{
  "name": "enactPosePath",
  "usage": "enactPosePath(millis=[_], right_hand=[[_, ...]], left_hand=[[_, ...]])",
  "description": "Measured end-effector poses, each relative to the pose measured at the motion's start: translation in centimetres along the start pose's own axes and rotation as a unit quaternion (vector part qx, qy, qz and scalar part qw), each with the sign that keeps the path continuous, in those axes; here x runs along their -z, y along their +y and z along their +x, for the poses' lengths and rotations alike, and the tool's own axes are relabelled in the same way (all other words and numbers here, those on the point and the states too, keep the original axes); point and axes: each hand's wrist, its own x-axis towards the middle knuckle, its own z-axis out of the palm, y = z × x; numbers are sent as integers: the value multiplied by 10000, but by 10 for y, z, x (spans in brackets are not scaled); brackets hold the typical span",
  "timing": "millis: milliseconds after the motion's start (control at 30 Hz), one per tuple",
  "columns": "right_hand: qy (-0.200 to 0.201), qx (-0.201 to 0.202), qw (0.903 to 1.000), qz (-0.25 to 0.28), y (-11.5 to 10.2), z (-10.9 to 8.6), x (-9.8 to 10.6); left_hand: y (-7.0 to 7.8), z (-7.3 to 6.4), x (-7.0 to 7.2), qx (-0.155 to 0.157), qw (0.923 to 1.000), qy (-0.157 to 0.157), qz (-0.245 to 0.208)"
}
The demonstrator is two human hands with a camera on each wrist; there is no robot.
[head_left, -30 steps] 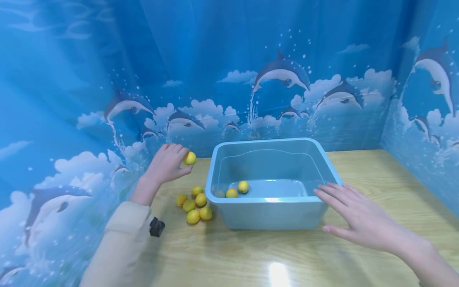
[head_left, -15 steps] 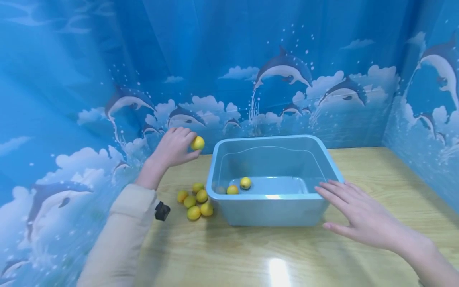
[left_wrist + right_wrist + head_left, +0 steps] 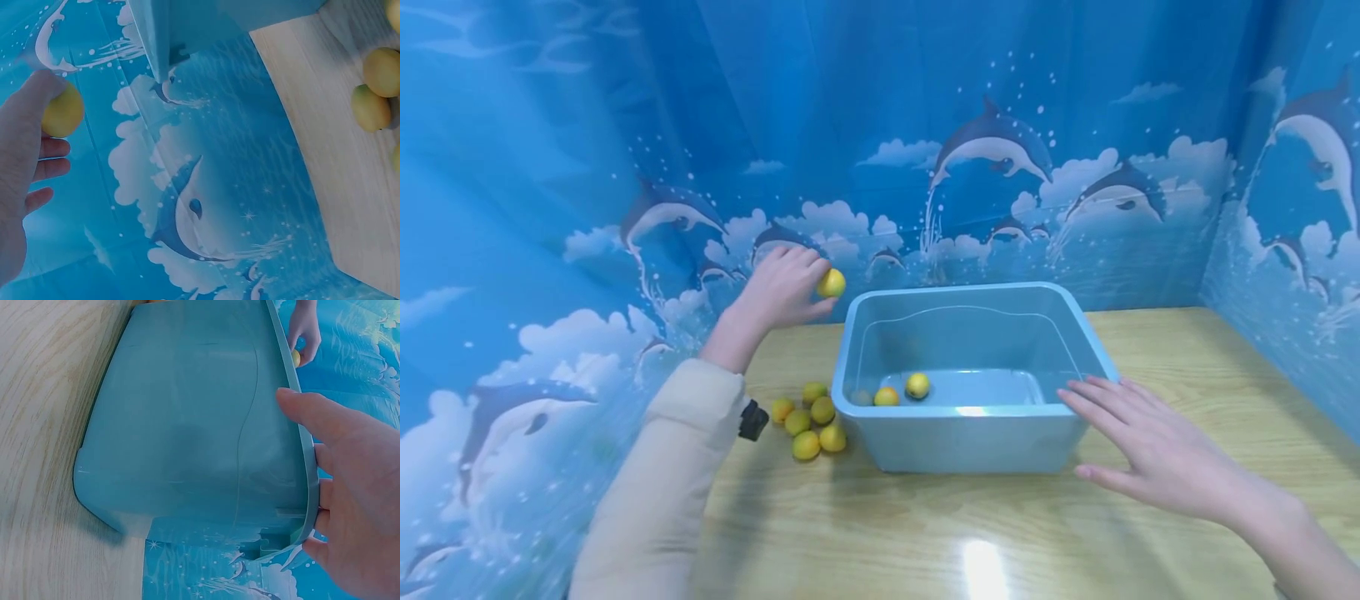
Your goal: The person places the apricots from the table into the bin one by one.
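My left hand [image 3: 786, 287] pinches a small round yellow citrus fruit [image 3: 831, 283] between thumb and fingers, raised just off the far left corner of the light blue plastic bin [image 3: 973, 442]. In the left wrist view the fruit [image 3: 64, 112] sits against the thumb, the other fingers [image 3: 55, 167] lying behind it. My right hand [image 3: 1172, 454], fingers extended, rests at the bin's right front corner. The right wrist view has its fingertips at the rim [image 3: 307, 462]. Inside the bin lie a yellow fruit [image 3: 917, 385] and an orange-yellow one [image 3: 887, 397].
Several more yellow and greenish fruits [image 3: 806, 445] lie clustered on the wooden table [image 3: 880, 533] left of the bin. A blue dolphin-print curtain [image 3: 880, 167] encloses the table's back and sides. A black device [image 3: 752, 420] is on the left wrist.
My left hand has risen and moved right toward the bin with the fruit. One fruit in the bin has shifted slightly right. The right hand has stayed in place.
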Motion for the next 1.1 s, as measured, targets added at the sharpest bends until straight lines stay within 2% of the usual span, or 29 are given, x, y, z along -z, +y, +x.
enactPosePath(millis=[333,600,1100], right_hand=[[-74,-48,10000,35,-1,0,2],[-41,-8,10000,32,-1,1,2],[-106,-46,9999,21,-1,0,4]], left_hand=[[14,24,7,-90,9989,-382,242],[26,41,7,-191,9978,-595,202],[50,67,4,-608,9950,-708,368]])
